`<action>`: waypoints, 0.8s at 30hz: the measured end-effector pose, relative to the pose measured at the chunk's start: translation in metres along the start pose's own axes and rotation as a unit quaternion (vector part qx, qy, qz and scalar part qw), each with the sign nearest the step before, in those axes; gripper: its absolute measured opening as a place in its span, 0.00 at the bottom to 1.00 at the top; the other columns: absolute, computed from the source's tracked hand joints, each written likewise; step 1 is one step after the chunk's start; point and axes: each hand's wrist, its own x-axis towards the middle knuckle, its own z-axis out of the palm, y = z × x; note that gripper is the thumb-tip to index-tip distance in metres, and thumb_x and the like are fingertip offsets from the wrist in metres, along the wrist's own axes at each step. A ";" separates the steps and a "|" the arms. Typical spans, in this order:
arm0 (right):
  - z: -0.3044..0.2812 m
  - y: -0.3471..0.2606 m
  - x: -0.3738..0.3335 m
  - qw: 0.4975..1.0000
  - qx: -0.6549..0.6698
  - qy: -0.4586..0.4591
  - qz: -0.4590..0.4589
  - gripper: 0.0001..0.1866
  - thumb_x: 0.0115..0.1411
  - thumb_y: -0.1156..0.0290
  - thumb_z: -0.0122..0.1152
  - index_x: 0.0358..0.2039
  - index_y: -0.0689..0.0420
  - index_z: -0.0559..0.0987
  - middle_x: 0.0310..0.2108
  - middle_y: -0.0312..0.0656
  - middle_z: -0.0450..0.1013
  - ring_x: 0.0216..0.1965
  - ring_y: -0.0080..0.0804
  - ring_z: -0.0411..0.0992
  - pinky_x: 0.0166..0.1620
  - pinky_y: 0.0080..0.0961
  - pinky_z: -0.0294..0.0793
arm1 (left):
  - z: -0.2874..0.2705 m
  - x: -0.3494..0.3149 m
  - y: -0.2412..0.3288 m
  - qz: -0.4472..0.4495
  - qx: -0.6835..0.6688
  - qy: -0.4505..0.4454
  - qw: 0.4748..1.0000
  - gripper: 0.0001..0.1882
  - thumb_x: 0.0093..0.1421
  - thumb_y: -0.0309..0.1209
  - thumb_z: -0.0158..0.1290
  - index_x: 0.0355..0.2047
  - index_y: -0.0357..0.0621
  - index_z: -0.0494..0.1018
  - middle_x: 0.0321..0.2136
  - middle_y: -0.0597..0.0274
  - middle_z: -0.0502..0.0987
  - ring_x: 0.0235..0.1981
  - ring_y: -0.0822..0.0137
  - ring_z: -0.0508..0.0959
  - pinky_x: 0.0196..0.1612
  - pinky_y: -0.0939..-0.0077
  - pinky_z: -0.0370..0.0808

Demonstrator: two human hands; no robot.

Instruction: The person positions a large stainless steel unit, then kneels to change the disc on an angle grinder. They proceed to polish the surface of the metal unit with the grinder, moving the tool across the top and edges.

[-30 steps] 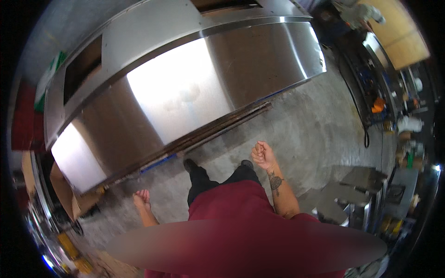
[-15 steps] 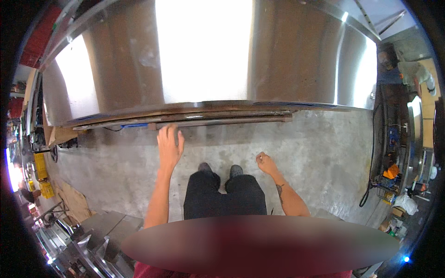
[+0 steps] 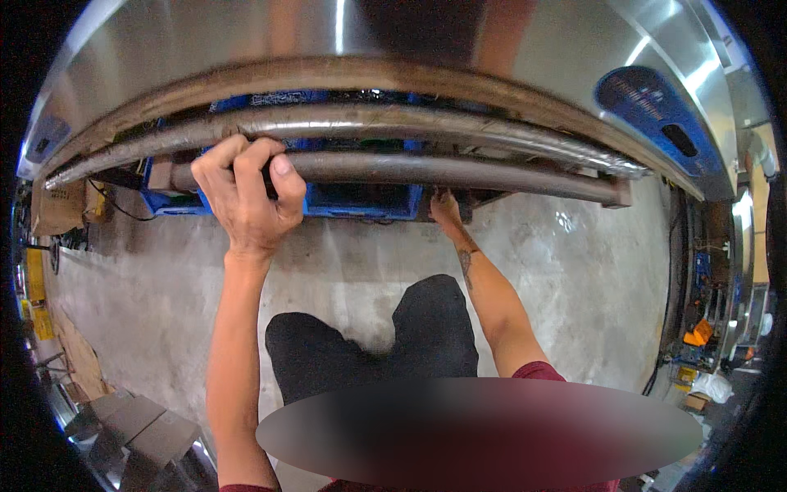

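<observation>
My left hand [image 3: 250, 193] is closed over the lower of two long metal bars, its fingers curled down behind it and the thumb on the near side. This lower bar [image 3: 426, 170] is brown-grey and has a square-looking right end. Just beyond it runs a shinier round metal bar [image 3: 369, 121]. Low under the lower bar, my right hand [image 3: 445, 211] reaches in beside a dark object. Its fingertips are small and partly hidden, so its grip is unclear. Blue plastic bins [image 3: 361, 203] stand below the bars, between my hands.
Above the bars is a wooden edge [image 3: 377, 72] under a large shiny metal sheet [image 3: 459, 25] with a blue label [image 3: 652, 115]. A cardboard box [image 3: 61, 209] stands at the left, grey metal blocks [image 3: 135, 426] at lower left. Cluttered shelving [image 3: 705, 303] lines the right.
I have crouched lower and closer to the bars. My left hand has closed over the lower bar, and my right hand has moved forward beneath it. The blue bins have come into view.
</observation>
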 end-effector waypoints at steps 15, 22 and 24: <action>-0.004 -0.023 0.001 0.972 -0.072 0.222 -0.015 0.22 0.75 0.57 0.50 0.52 0.62 0.81 0.40 0.59 0.82 0.43 0.55 0.82 0.44 0.47 0.78 | 0.017 0.010 0.005 0.030 0.020 0.101 0.994 0.09 0.63 0.35 0.56 0.38 0.43 0.77 0.37 0.57 0.75 0.43 0.53 0.72 0.49 0.58 0.67; 0.006 0.053 -0.152 0.920 -0.105 0.218 -0.308 0.19 0.75 0.57 0.51 0.37 0.62 0.75 0.35 0.63 0.77 0.39 0.67 0.76 0.38 0.54 0.73 | 0.014 0.010 0.002 0.033 0.019 0.079 0.996 0.11 0.64 0.36 0.55 0.38 0.42 0.78 0.39 0.52 0.75 0.43 0.51 0.72 0.50 0.57 0.68; -0.010 0.072 -0.203 0.976 -0.089 0.081 -0.181 0.19 0.75 0.58 0.51 0.38 0.62 0.76 0.35 0.63 0.77 0.37 0.68 0.75 0.38 0.54 0.73 | 0.014 0.009 0.002 0.032 0.020 0.080 0.996 0.11 0.65 0.36 0.55 0.38 0.41 0.78 0.39 0.52 0.75 0.43 0.51 0.72 0.50 0.57 0.68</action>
